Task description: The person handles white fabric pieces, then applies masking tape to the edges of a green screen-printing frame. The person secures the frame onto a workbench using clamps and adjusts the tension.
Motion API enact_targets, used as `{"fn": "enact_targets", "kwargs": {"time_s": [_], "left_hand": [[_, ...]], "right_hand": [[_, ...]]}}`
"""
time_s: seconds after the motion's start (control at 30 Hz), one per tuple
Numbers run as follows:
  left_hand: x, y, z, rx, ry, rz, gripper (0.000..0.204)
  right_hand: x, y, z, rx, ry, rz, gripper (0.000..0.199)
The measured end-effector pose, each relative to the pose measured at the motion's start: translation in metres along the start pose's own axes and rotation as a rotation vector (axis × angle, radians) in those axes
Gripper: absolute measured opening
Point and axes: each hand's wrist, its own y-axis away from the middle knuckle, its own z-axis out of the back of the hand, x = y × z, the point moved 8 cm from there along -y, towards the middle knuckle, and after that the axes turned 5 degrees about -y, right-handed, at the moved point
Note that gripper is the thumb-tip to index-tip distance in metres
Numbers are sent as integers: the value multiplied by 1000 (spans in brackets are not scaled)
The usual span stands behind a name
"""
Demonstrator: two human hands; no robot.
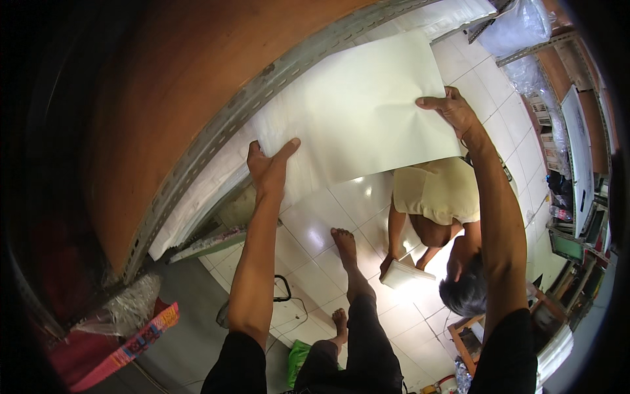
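Note:
A large white sheet [374,105] stretches between my two hands in front of a metal shelf. My left hand [268,169] grips its near left edge, thumb on top and the other fingers hidden beneath. At the opposite end my right hand [454,113] pinches the right edge, and the sheet creases near that thumb. The left part of the sheet looks glossy and partly see-through, so I cannot tell whether a second layer lies there. More white sheets [197,190] lie stacked on the shelf under the slotted metal beam [216,121].
Below my right arm a person in a cream shirt [436,190] crouches on the tiled floor [315,230], holding a pale stack [407,274]. Cluttered shelves [558,144] line the right side. A green bag [298,361] lies by my feet. A wooden frame [467,345] stands at lower right.

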Motion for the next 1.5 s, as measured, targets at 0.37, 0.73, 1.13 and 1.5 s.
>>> {"fn": "enact_targets", "kwargs": {"time_s": [0.37,0.73,1.13,1.5], "left_hand": [[-5,-85,33,-68,102,-93,58],[21,-151,87,-142,233,-41,53],[27,-161,105,-164,287,-7,48],[38,-199,103,-165,342,15,46]], "right_hand": [[44,-99,-46,250,-44,87,78],[61,-235,-89,333,-670,299,32],[71,-254,-103,-174,-60,551,33],[78,-179,-194,-484,564,1231,35]]}}
